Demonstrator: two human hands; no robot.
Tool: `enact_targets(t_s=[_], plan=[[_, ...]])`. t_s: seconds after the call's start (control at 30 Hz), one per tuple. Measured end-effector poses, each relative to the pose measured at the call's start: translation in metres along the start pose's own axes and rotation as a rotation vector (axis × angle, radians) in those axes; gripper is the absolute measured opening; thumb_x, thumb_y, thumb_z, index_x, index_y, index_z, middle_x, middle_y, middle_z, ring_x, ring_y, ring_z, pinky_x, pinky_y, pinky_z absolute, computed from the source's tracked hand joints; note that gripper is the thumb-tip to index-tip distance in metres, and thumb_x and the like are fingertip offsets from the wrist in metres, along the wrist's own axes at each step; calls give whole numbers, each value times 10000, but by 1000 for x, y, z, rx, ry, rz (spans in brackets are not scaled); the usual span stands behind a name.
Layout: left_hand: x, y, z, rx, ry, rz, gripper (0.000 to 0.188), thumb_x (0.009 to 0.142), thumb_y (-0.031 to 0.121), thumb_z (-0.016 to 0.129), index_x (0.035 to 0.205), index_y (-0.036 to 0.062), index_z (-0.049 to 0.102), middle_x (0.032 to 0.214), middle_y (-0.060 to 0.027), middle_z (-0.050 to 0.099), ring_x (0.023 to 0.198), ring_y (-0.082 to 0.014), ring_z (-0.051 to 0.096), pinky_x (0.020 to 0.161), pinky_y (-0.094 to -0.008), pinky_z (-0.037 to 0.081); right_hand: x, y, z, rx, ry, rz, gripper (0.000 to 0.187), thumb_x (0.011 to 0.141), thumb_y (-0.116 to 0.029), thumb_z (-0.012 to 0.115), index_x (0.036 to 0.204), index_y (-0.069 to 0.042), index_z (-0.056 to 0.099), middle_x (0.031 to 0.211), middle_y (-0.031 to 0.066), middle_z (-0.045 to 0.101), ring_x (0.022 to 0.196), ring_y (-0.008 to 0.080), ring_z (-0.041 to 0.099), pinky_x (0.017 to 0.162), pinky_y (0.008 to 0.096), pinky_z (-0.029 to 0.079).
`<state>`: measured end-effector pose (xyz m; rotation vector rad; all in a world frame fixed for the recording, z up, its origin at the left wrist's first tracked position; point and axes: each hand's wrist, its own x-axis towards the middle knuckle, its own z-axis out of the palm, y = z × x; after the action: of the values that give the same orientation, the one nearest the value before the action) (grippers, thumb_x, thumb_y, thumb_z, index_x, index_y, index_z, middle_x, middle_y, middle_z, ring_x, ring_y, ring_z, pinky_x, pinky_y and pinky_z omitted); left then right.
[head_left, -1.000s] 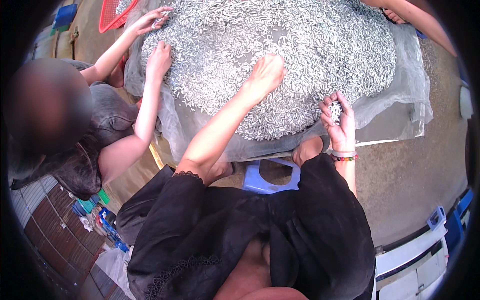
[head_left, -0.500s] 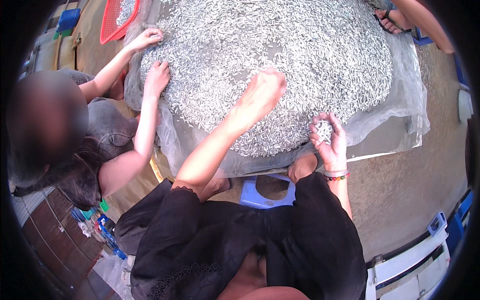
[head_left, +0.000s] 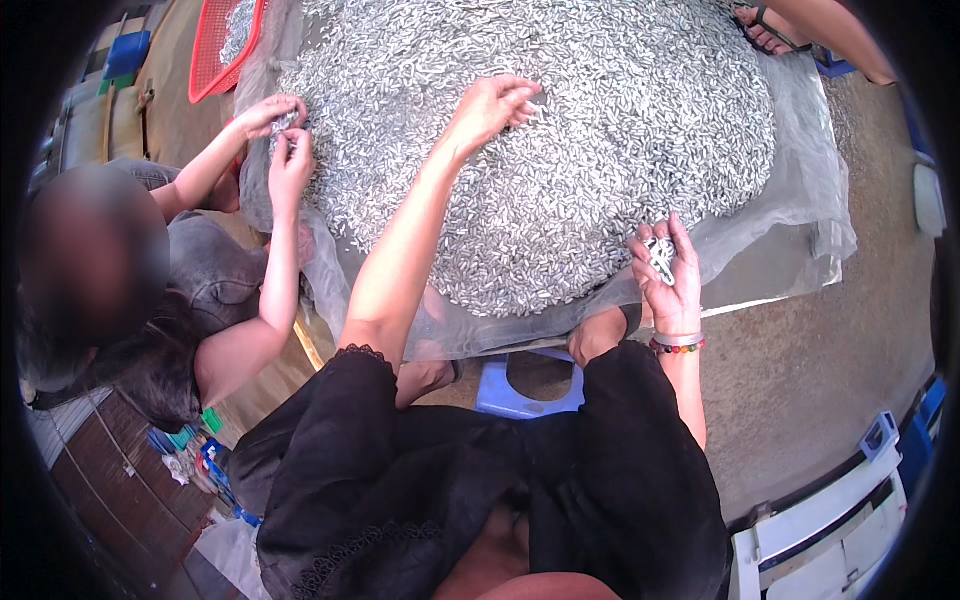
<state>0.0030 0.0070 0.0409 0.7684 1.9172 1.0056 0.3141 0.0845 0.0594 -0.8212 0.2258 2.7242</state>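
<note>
A wide pile of small, slender, silvery-white pieces (head_left: 590, 190), looking like tiny dried fish, spreads over a pale mesh sheet (head_left: 800, 190). My left hand (head_left: 495, 108) is stretched out over the pile's middle, palm down. Its fingers are bent and drawn together; what they hold, if anything, is too small to make out. At the near right edge of the pile my right hand (head_left: 675, 290) is turned palm up and cupped. In it lie several white slender pieces (head_left: 660, 258), some longer and curved.
On the left a co-worker's two hands (head_left: 285, 135) meet at the pile's edge. A red basket (head_left: 215, 50) stands beyond them. Another person's sandaled foot (head_left: 770, 30) is at the far right. A blue plastic stool (head_left: 505, 395) sits below the near edge, and a white slatted bench (head_left: 820, 530) at lower right.
My left hand has moved farther out and to the left over the pile. My right hand stays nearly in place, palm up. The co-worker's hands have come together.
</note>
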Motion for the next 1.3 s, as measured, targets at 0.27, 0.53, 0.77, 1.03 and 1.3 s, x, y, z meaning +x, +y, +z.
enact_targets(t_s=[0.27, 0.53, 0.77, 1.03, 1.3], plan=[[18, -14, 20, 870, 49, 285, 231, 802, 177, 617, 953, 2, 618, 904, -210, 609, 868, -364, 593, 771, -424, 474, -3, 15, 3, -57, 27, -4, 245, 928, -245, 456, 858, -21, 525, 824, 128, 523, 690, 221, 474, 476, 271, 374], [32, -19, 23, 607, 57, 86, 221, 669, 197, 658, 827, 45, 688, 769, -184, 653, 802, -309, 640, 765, -380, 490, 4, 15, -5, -19, 102, -17, 178, 901, -196, 480, 842, -30, 506, 801, 100, 508, 653, 193, 465, 436, 244, 357], [23, 10, 8, 505, 220, 163, 254, 668, 185, 645, 880, 53, 690, 788, -184, 655, 786, -311, 646, 729, -399, 504, -5, 17, 0, -45, 267, -48, 140, 880, -195, 524, 878, -54, 526, 796, 89, 542, 715, 187, 523, 475, 248, 407], [21, -27, 55, 892, 340, 324, 114, 677, 20, 544, 747, -11, 629, 794, -202, 615, 782, -363, 624, 685, -480, 501, 7, 26, -6, -78, 83, 20, 117, 853, -173, 533, 821, -62, 517, 761, 71, 526, 658, 189, 490, 458, 235, 395], [23, -44, 24, 503, 194, -33, 178, 673, 134, 637, 786, -3, 640, 806, -234, 635, 802, -394, 625, 692, -475, 507, 5, 21, -13, -36, 68, 4, 139, 868, -171, 514, 810, -46, 497, 774, 91, 507, 665, 202, 456, 437, 225, 354]])
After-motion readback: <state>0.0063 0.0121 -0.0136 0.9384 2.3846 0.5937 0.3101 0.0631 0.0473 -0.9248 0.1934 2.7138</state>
